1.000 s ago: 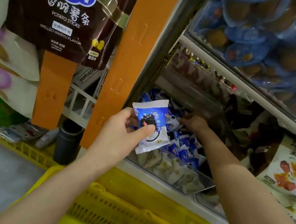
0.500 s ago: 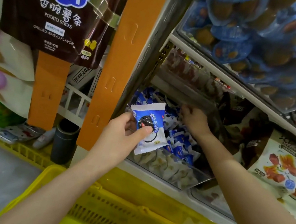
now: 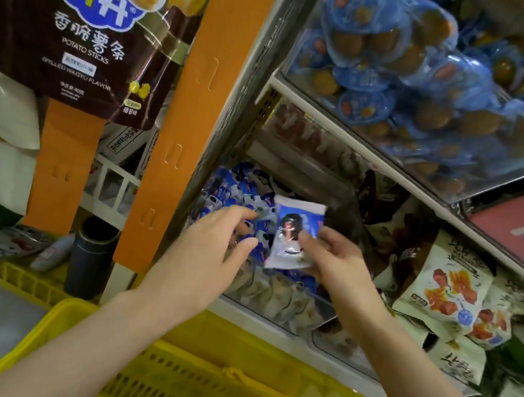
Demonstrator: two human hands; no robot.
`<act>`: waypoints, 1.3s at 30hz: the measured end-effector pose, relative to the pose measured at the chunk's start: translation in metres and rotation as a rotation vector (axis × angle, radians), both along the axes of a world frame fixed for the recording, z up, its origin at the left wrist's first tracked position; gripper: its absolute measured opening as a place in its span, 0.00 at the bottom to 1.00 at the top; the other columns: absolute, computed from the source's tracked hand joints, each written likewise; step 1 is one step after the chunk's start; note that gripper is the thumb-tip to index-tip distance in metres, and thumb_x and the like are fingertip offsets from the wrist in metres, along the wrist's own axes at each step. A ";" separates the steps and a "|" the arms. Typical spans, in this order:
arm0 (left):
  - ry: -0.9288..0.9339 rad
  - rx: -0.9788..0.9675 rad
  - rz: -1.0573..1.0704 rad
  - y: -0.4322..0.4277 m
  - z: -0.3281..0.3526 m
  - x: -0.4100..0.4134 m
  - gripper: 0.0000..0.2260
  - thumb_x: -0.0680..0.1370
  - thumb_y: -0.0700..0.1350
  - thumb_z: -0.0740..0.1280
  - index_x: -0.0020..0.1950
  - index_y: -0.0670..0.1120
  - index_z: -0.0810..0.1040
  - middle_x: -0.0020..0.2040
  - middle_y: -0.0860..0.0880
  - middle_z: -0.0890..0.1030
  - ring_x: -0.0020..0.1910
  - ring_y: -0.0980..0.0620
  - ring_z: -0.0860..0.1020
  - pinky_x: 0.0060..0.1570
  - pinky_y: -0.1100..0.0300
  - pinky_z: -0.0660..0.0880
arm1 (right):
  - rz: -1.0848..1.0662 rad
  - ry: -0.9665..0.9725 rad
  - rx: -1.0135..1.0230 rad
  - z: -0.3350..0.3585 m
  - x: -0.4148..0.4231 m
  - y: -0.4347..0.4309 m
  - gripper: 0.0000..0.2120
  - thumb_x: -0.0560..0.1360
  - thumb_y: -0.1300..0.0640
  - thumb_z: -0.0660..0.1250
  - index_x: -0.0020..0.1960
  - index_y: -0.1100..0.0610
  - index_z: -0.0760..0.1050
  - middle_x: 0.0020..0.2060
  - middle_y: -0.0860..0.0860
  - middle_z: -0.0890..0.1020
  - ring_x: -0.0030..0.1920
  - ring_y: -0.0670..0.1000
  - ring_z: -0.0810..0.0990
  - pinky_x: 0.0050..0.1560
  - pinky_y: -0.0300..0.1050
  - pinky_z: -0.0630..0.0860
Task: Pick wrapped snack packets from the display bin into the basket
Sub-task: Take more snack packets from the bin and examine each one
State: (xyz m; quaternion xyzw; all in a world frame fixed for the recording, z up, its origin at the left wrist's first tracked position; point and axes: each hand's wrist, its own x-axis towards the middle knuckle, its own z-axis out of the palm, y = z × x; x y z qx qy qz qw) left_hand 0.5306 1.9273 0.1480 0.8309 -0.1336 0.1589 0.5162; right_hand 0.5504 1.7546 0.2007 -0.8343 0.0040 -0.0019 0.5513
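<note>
Head view of a shop shelf, at the picking step. At far left a potato-stick bag (image 3: pixel 84 33) hung beside an orange strip (image 3: pixel 197 119). Below, in the foreground, the yellow basket (image 3: pixel 188 392) sat under both forearms, with its floor out of view. The left hand (image 3: pixel 206 258) reached toward the bin (image 3: pixel 288 305) with its fingers (image 3: pixel 244 214) loosely spread and nothing visibly held. Its tips were at the heap (image 3: pixel 238 187) of blue-and-white packets inside, though blur hid whether they touched. Just to the right, one packet (image 3: pixel 294 234) was held upright over the heap, pinched at its lower right edge between the thumb and curled fingers of the right hand (image 3: pixel 336 265). Farther right, pouches (image 3: pixel 446 285) lay on the same shelf, and blue egg packs (image 3: pixel 395 65) filled the shelf above. As judged from this view, one packet had been lifted but not yet dropped, while the free hand went for another. The next move called for the right hand to draw back and down over the basket and let go there. The left hand needed to close on a single packet, since the slick wrappers lay loosely heaped and a neighbour could slide out with it.
</note>
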 end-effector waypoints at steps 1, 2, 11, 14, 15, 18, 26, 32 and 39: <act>-0.069 0.119 0.028 0.002 -0.001 0.001 0.16 0.79 0.50 0.59 0.67 0.54 0.67 0.56 0.59 0.73 0.55 0.64 0.69 0.56 0.69 0.64 | -0.105 -0.032 -0.047 0.001 0.012 -0.006 0.05 0.76 0.55 0.65 0.51 0.54 0.76 0.46 0.52 0.84 0.43 0.49 0.83 0.45 0.42 0.79; -0.139 0.217 0.062 0.004 -0.002 0.003 0.16 0.80 0.50 0.58 0.68 0.52 0.68 0.58 0.57 0.74 0.57 0.61 0.67 0.58 0.65 0.62 | -0.203 -0.079 -0.144 0.003 0.025 -0.012 0.05 0.77 0.55 0.64 0.51 0.54 0.75 0.46 0.53 0.83 0.43 0.51 0.82 0.44 0.43 0.78; -0.282 0.538 0.041 0.008 -0.013 0.012 0.14 0.77 0.50 0.57 0.44 0.47 0.81 0.39 0.52 0.83 0.39 0.52 0.80 0.46 0.55 0.73 | -0.331 -0.116 -0.722 -0.028 0.121 -0.019 0.11 0.79 0.57 0.60 0.53 0.64 0.74 0.48 0.59 0.79 0.52 0.58 0.78 0.44 0.42 0.71; -0.347 0.521 0.089 0.006 -0.017 0.014 0.11 0.75 0.49 0.61 0.40 0.47 0.81 0.35 0.52 0.82 0.35 0.53 0.79 0.41 0.57 0.75 | -0.308 -0.139 -0.671 -0.041 0.132 -0.018 0.12 0.78 0.59 0.62 0.59 0.64 0.72 0.54 0.61 0.78 0.54 0.58 0.77 0.54 0.49 0.74; -0.359 0.519 0.093 0.006 -0.018 0.015 0.11 0.75 0.49 0.61 0.40 0.47 0.81 0.35 0.53 0.82 0.35 0.53 0.79 0.41 0.58 0.74 | -0.303 -0.147 -0.664 -0.043 0.133 -0.017 0.12 0.78 0.60 0.62 0.60 0.64 0.72 0.56 0.61 0.77 0.55 0.58 0.77 0.57 0.49 0.74; -0.378 0.520 0.090 0.006 -0.021 0.017 0.12 0.75 0.49 0.61 0.40 0.47 0.81 0.35 0.52 0.81 0.35 0.53 0.78 0.40 0.58 0.73 | -0.307 -0.139 -0.669 -0.048 0.137 -0.020 0.14 0.77 0.61 0.63 0.61 0.64 0.70 0.57 0.61 0.76 0.57 0.58 0.76 0.57 0.49 0.74; -0.394 0.540 0.104 0.005 -0.025 0.018 0.13 0.76 0.49 0.59 0.41 0.46 0.81 0.36 0.51 0.82 0.35 0.51 0.78 0.41 0.56 0.73 | -0.179 0.041 -0.926 -0.043 0.138 -0.030 0.09 0.74 0.55 0.68 0.39 0.57 0.72 0.39 0.55 0.76 0.40 0.52 0.76 0.39 0.44 0.70; -0.396 0.544 0.118 0.005 -0.026 0.019 0.12 0.76 0.49 0.60 0.41 0.47 0.81 0.36 0.51 0.81 0.35 0.51 0.78 0.41 0.56 0.73 | -0.144 0.021 -0.877 -0.050 0.147 -0.015 0.14 0.74 0.56 0.67 0.34 0.56 0.67 0.39 0.58 0.77 0.44 0.57 0.77 0.50 0.53 0.76; -0.431 0.539 0.131 0.004 -0.029 0.021 0.17 0.78 0.50 0.54 0.42 0.48 0.80 0.36 0.52 0.81 0.36 0.52 0.77 0.41 0.57 0.72 | -0.006 0.248 -0.926 -0.043 0.150 -0.018 0.16 0.78 0.53 0.62 0.62 0.61 0.72 0.54 0.56 0.76 0.56 0.55 0.76 0.58 0.49 0.72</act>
